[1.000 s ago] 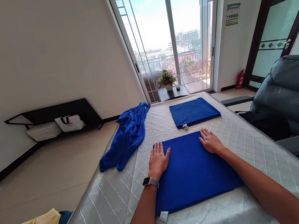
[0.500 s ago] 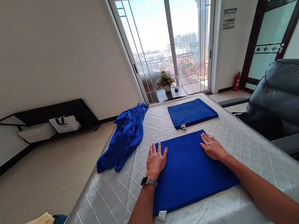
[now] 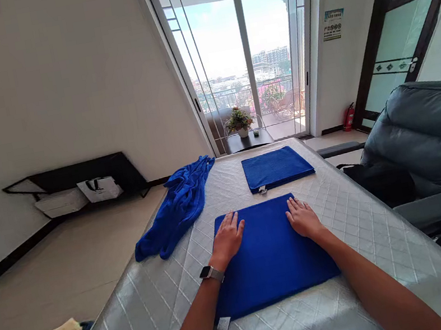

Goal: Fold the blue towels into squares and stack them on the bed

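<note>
- In the head view I see two bare hands palm down on a smooth, flat blue cloth (image 3: 272, 252), spread over a silver quilted mattress (image 3: 353, 215).
- From my remote seat I read the left hand (image 3: 227, 239) as open: fingers extended, over the far left corner area, grasping nothing. A watch (image 3: 211, 272) circles its wrist.
- The right hand (image 3: 304, 219) is open too, fingers pointing away from the wearer, resting by the far right corner, with nothing gripped.
- The cloth lies under both palms, runs across the gap between them, and reaches from the fingertips back towards the wearer. I judge its long axis to run side to side, from the left hand's side to the right's, slightly tilted. Neither hand is clearly nearer its middle; each is closest to its own side.
- Behind the left hand, past its wrist, a white label (image 3: 223, 325) sticks out at the cloth's near left corner.
- Ahead of both hands, more in line with the right one, I find a neatly folded blue stack (image 3: 278, 167), apart from the flat cloth. A small white tag (image 3: 263, 189) shows at its near edge.
- Ahead and left of the left hand, a crumpled blue cloth (image 3: 180, 206) lies along the mattress edge, not touching the hand.
- Well out to the right hand's right, I see a dark padded armchair (image 3: 437, 135).
</note>
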Available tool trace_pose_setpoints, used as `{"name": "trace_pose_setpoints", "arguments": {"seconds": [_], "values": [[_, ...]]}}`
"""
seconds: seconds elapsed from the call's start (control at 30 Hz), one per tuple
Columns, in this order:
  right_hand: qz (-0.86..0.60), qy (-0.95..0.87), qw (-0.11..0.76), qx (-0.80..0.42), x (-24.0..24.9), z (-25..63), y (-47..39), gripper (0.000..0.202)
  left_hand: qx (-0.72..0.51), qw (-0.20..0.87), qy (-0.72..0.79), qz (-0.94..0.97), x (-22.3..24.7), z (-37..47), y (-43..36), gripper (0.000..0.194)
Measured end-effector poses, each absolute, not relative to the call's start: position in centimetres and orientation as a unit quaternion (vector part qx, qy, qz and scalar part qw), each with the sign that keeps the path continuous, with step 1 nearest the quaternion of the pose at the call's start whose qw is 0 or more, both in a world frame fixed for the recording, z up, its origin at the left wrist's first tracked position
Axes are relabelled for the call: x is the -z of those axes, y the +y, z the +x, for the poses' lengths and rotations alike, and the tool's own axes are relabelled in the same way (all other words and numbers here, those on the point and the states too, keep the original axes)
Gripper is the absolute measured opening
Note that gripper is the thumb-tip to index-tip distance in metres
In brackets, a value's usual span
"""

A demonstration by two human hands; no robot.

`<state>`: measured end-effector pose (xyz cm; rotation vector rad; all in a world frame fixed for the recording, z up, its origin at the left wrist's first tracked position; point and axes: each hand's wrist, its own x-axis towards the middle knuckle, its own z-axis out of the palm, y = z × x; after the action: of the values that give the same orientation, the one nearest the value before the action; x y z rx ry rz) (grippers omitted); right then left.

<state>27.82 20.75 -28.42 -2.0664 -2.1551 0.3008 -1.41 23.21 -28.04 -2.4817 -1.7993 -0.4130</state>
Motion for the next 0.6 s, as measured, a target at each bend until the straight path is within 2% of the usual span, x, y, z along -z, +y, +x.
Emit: {"name": "trace_pose_setpoints", "arguments": {"seconds": [0.13, 0.27, 0.43, 0.6], "values": [[-0.683, -0.719, 0.094, -0.090, 28.4, 28.0, 21.4, 0.064, 0.127, -0.009, -0.510, -0.851, 26.7, 5.8, 22.6, 0.042], [-0.672, -0.730, 0.090, -0.090, 28.9, 28.3, 21.8, 0.064, 0.141, -0.008, -0.513, -0.846, 26.2, 12.6, 23.4, 0.034], [-0.654, -0.748, 0.078, -0.080, 29.2, 28.6, 21.7, 0.061, 0.151, -0.012, -0.506, -0.849, 27.6, 16.6, 24.2, 0.045], [-0.671, -0.729, 0.096, -0.090, 29.2, 28.3, 22.0, 0.064, 0.115, -0.003, -0.526, -0.843, 29.5, 12.5, 24.6, 0.059]]}}
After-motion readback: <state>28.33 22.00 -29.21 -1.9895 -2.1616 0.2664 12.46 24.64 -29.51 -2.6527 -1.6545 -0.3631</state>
